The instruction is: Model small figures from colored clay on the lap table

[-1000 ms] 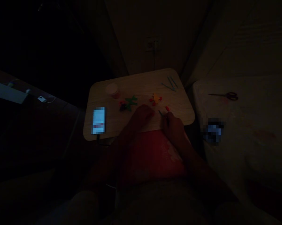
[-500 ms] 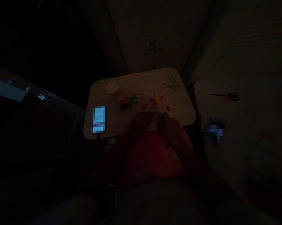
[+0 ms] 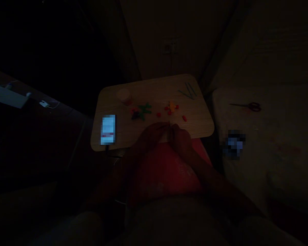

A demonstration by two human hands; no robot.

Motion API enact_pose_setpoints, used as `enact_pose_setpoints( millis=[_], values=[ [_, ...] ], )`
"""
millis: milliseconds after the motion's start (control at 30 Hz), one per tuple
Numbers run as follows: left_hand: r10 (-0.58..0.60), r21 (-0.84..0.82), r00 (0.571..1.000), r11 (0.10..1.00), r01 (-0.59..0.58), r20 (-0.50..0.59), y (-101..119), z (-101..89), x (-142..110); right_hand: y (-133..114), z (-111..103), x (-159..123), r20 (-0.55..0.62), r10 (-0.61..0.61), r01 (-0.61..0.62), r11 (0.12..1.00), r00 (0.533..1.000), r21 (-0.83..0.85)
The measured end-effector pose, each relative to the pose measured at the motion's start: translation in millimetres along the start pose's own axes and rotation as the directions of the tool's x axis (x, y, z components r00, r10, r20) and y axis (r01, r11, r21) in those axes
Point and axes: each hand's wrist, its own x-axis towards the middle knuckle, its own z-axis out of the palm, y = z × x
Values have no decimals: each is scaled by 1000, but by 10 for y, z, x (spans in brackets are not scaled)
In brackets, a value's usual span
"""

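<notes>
In dim light my left hand (image 3: 155, 131) is at the near edge of the small wooden table (image 3: 112, 87), fingers pinched around a tiny red piece (image 3: 169, 123). My right hand (image 3: 181, 136) meets it fingertip to fingertip, its fingers closed; what lies inside them is hidden. Just beyond the hands sit a red lump (image 3: 158, 114), a longer red piece (image 3: 184, 118) and a yellow piece (image 3: 172, 106) with red bits around it. Green clay-like pieces (image 3: 145, 111) lie to the left, touching a dark lump (image 3: 135, 115) and pinkish bits.
A lidded tub (image 3: 124, 96) stands at the back left. Thin green sticks (image 3: 187, 93) lie at the back right. A lit phone-like screen (image 3: 108, 130), blurred out, is at the left edge. Scissors (image 3: 246, 106) rest on the pale surface to the right.
My right hand has turned slightly and closed in toward the left fingertips. The thin green stick that poked up from its fingers no longer shows clearly. The table items stay put.
</notes>
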Motion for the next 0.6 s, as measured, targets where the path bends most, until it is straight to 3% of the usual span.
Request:
enact_pose_setpoints(
  millis=[367, 600],
  values=[
    [-27, -27, 1000, 999, 27, 6, 18, -22, 40, 89, -71, 0, -6, -46, 46, 998, 999, 47],
    [-40, -49, 997, 998, 37, -64, 30, -44, 120, 147, -46, -43, -56, 59, -59, 998, 997, -8]
  ],
)
